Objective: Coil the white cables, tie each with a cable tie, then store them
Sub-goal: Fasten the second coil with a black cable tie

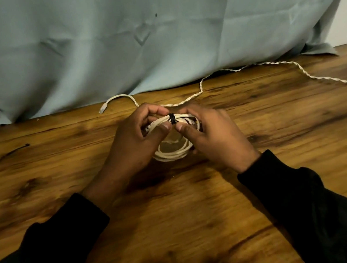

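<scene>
Coiled white cable (173,153), black cable tie (172,118) around its far side.
Left hand (137,140) and right hand (210,134) both pinch the coil beside the tie, mid wooden table (307,135).

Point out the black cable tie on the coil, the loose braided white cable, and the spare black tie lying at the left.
black cable tie (172,118): head view, wrap around the coil's top.
braided white cable (311,77): head view, mid-length on the table.
spare black tie (12,151): head view, straight part near its end.

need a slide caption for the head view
Both hands grip a coiled white cable at its black tie over a wooden table.
</scene>
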